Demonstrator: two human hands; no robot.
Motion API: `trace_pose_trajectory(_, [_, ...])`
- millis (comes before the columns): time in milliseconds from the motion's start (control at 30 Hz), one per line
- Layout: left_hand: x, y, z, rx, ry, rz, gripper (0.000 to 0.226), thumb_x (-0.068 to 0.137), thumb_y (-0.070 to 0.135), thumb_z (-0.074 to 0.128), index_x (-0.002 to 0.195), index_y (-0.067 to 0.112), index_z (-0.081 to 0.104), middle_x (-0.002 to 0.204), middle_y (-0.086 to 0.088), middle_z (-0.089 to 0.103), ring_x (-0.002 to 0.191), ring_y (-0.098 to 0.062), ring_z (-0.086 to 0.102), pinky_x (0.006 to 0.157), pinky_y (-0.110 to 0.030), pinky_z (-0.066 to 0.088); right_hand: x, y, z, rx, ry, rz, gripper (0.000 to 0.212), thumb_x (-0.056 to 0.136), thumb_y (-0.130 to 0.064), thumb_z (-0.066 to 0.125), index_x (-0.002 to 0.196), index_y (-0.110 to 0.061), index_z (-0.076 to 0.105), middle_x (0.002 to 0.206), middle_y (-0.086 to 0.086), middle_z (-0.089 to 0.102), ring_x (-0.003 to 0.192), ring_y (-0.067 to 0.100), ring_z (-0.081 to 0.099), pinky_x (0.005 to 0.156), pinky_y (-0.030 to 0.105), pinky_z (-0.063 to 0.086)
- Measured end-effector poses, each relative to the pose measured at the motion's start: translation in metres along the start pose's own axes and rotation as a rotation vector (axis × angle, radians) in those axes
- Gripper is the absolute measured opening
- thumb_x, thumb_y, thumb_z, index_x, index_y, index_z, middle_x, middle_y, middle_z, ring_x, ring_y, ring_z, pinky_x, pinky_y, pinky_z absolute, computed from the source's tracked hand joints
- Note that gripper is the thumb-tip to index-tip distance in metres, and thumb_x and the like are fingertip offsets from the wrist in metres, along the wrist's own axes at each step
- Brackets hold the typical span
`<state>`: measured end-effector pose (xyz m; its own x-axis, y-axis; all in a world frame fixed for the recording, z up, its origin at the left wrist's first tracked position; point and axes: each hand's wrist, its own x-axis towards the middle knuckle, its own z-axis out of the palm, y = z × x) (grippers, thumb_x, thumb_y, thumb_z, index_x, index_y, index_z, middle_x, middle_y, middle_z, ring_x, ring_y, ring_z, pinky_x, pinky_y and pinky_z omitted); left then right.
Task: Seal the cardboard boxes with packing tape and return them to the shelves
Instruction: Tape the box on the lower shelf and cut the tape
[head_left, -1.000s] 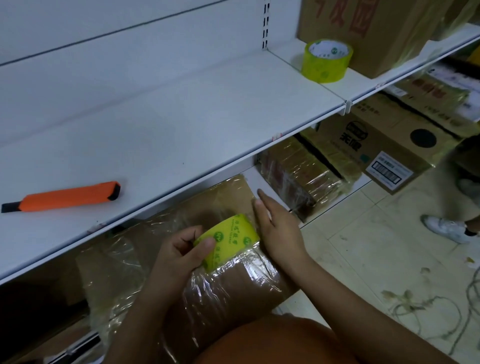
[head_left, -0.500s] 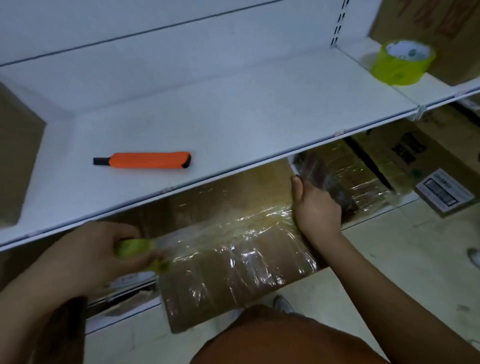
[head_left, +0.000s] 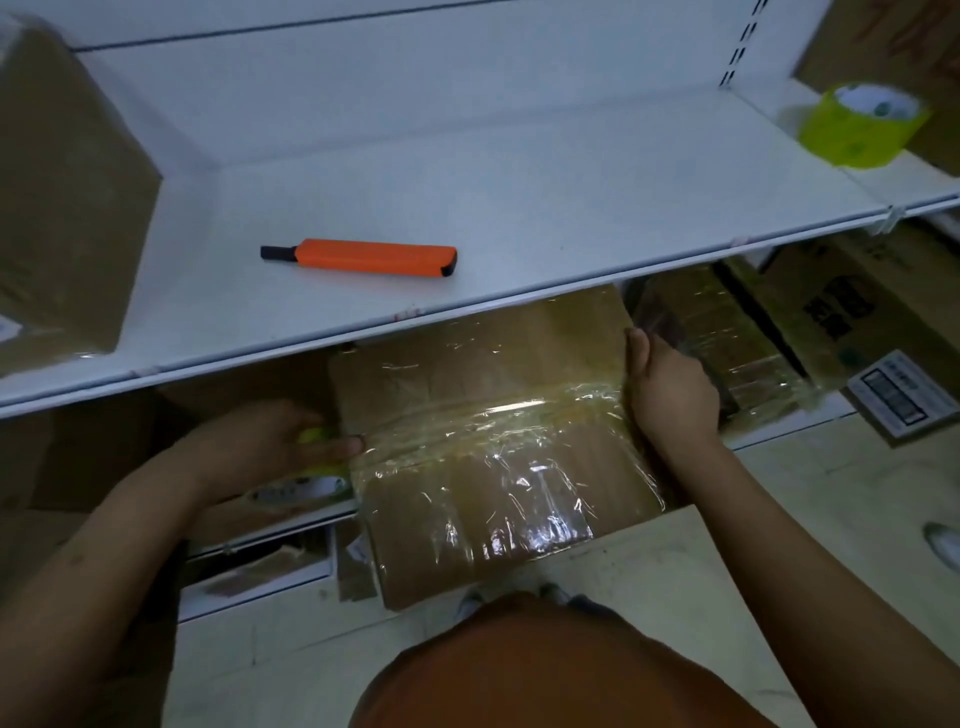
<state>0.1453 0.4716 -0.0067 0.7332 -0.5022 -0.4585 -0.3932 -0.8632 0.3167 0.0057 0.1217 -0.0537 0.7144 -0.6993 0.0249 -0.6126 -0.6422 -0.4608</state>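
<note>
A brown cardboard box (head_left: 483, 467), its top shiny with clear tape, juts out from under the white shelf (head_left: 467, 171). A fresh strip of tape (head_left: 493, 415) runs across its middle seam. My left hand (head_left: 260, 447) grips a yellow-green tape roll (head_left: 317, 441) at the box's left edge; the roll is mostly hidden by my fingers. My right hand (head_left: 670, 389) lies against the box's right edge, fingers extended over the tape's end.
An orange utility knife (head_left: 363, 257) lies on the white shelf. A second yellow-green tape roll (head_left: 862, 124) stands at the shelf's right end. A large box (head_left: 62, 197) fills the shelf's left. Taped and printed boxes (head_left: 753, 338) sit lower right. A shoe (head_left: 943, 543) is on the floor.
My left hand drew the tape roll from the box's right part across to its left edge, laying a strip along the seam. My right hand stayed at the right edge. The view swung left.
</note>
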Motion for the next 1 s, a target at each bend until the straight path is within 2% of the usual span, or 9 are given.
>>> trace_pose_trajectory(67, [0.004,-0.003,-0.001,-0.097,-0.066,0.011,0.062,0.071,0.076,0.054,0.078,0.017,0.073,0.076,-0.003,0.071,0.074,-0.017,0.067,0.069,-0.027,0.05,0.001,0.0,0.002,0.001,0.011,-0.005,0.053,0.108,-0.044,0.021,0.12,-0.013,0.063,0.105,0.024,0.067,0.099,0.043,0.062,0.08,0.043,0.045])
trace_pose_trajectory(200, [0.013,-0.01,-0.004,-0.135,-0.156,0.021,0.073,0.066,0.086,0.052,0.083,0.019,0.076,0.084,-0.001,0.075,0.08,-0.017,0.07,0.082,-0.036,0.054,0.004,-0.004,0.004,-0.031,0.021,0.027,0.054,0.107,-0.045,0.02,0.12,-0.014,0.063,0.106,0.024,0.067,0.099,0.042,0.063,0.078,0.042,0.043])
trace_pose_trajectory(333, [0.022,-0.01,-0.003,-0.212,-0.123,0.016,0.089,0.053,0.099,0.049,0.076,0.016,0.074,0.074,-0.001,0.073,0.074,-0.015,0.07,0.07,-0.029,0.051,0.012,-0.015,0.009,-0.033,-0.006,0.095,0.058,0.106,-0.051,0.019,0.133,-0.014,0.054,0.118,0.025,0.064,0.109,0.042,0.059,0.088,0.045,0.044])
trace_pose_trajectory(433, [0.024,-0.01,-0.001,-0.405,-0.02,-0.066,0.096,0.033,0.1,0.058,0.071,0.012,0.07,0.056,0.001,0.067,0.053,-0.004,0.063,0.063,-0.026,0.044,0.021,-0.029,0.022,-0.087,0.045,0.046,0.072,0.101,-0.058,0.025,0.15,-0.005,0.033,0.145,0.024,0.047,0.131,0.042,0.044,0.104,0.049,0.036])
trace_pose_trajectory(533, [0.029,-0.013,0.001,-0.509,0.033,-0.102,0.064,0.066,0.073,0.066,0.068,0.009,0.065,0.047,0.001,0.06,0.044,-0.006,0.056,0.058,-0.024,0.043,0.046,-0.047,0.028,-0.167,0.004,-0.006,0.071,0.1,-0.053,0.031,0.147,0.0,0.036,0.146,0.025,0.044,0.131,0.043,0.04,0.107,0.051,0.034])
trace_pose_trajectory(633, [0.028,-0.011,-0.001,-0.589,0.047,-0.075,0.047,0.088,0.049,0.066,0.071,0.005,0.065,0.047,-0.002,0.057,0.042,-0.008,0.053,0.049,-0.017,0.042,0.075,-0.06,0.031,-0.175,-0.032,-0.158,0.062,0.099,-0.052,0.034,0.152,-0.02,0.034,0.156,0.013,0.037,0.14,0.039,0.034,0.113,0.051,0.028])
trace_pose_trajectory(733, [0.017,-0.01,0.007,-0.707,0.053,-0.067,0.044,0.091,0.041,0.066,0.065,0.007,0.064,0.048,-0.004,0.056,0.043,-0.011,0.052,0.047,-0.018,0.044,0.088,-0.075,0.033,0.091,-0.063,-0.284,0.052,0.103,-0.051,0.033,0.148,-0.027,0.038,0.157,-0.001,0.037,0.145,0.026,0.03,0.117,0.031,0.015])
trace_pose_trajectory(867, [0.003,0.003,0.025,-0.894,0.121,-0.157,0.037,0.09,0.037,0.068,0.07,0.006,0.064,0.048,-0.003,0.056,0.042,-0.012,0.05,0.045,-0.019,0.044,0.083,-0.103,0.046,0.089,-0.25,-0.226,0.05,0.105,-0.045,0.036,0.15,-0.024,0.037,0.158,-0.001,0.034,0.145,0.025,0.029,0.12,0.036,0.021])
trace_pose_trajectory(1000, [-0.011,0.031,0.047,-1.058,0.193,-0.26,0.041,0.093,0.034,0.066,0.067,0.003,0.064,0.049,-0.007,0.058,0.037,-0.011,0.05,0.042,-0.017,0.043,0.052,-0.142,0.068,0.052,-0.301,-0.446,0.05,0.1,-0.053,0.039,0.146,-0.031,0.044,0.154,-0.006,0.04,0.144,0.024,0.033,0.121,0.04,0.025])
